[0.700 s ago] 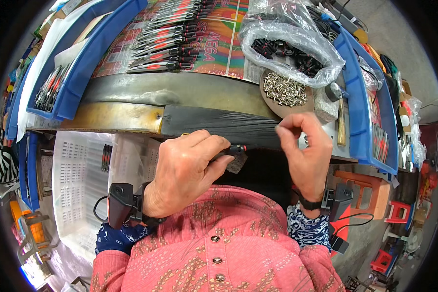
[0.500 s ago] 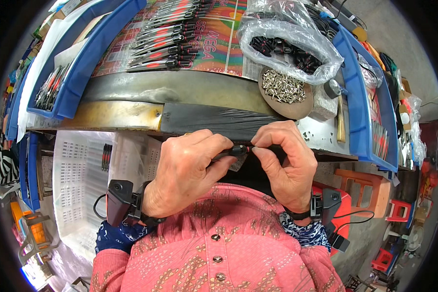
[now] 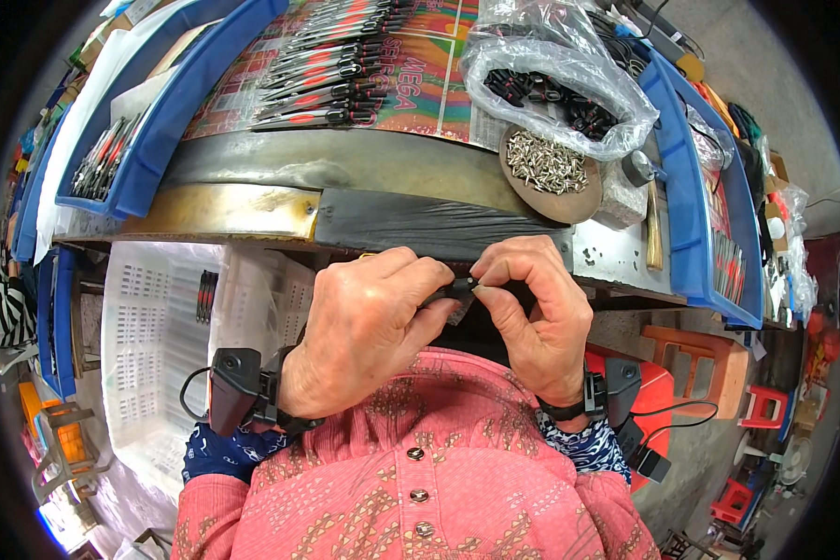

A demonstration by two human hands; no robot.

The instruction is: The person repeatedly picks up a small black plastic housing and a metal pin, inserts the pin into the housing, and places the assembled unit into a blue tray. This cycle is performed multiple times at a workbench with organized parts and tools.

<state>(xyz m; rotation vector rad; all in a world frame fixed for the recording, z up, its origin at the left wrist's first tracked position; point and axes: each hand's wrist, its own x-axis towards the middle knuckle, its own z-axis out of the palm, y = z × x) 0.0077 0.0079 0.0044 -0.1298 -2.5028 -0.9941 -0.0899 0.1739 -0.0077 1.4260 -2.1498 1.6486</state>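
My left hand (image 3: 359,327) is closed in a pinch round a slim black tool (image 3: 457,288), held in front of my body near the bench edge. The left fingers hide most of its length. At its right end my right hand (image 3: 539,313) pinches with thumb and forefinger. Whether a small separate part sits between those fingertips, I cannot tell. Beyond the hands, several slim tools in black, red and grey (image 3: 331,86) lie in an overlapping row. A brown dish of small silver metal pins (image 3: 546,166) stands at the far right of my hands.
An open plastic bag (image 3: 616,131) holds black loop-shaped pieces. Blue trays stand at left (image 3: 140,194) and right (image 3: 686,252), with slim tools in them. A brush (image 3: 654,238) lies beside a grey block (image 3: 623,201). A white crate (image 3: 163,373) is below the bench.
My right hand has shifted slightly left, so its fingertips are nearer to the left hand's. Less of the black tool shows between them. The view has shifted slightly.
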